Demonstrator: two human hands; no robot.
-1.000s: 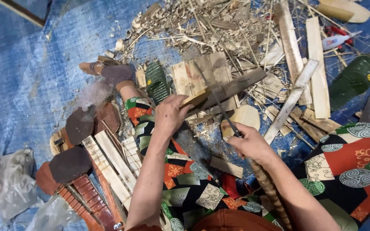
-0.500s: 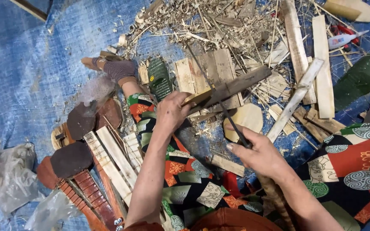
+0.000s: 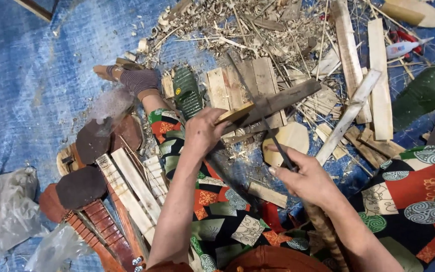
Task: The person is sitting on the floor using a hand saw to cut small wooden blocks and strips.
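Wood slat (image 3: 270, 103) steadied for cutting.
Left hand (image 3: 203, 132) fingers clamp its end; right hand (image 3: 305, 177) fingers wrap knife (image 3: 277, 143), blade across it.

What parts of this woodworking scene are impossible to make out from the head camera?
- Head view: the left hand hides the grip of the heavy blade it holds.
- Head view: the right hand hides the near end of its thin dark stick.
- Head view: the wooden instruments run off the bottom edge.
- Head view: single shavings in the pile are too small to tell apart.
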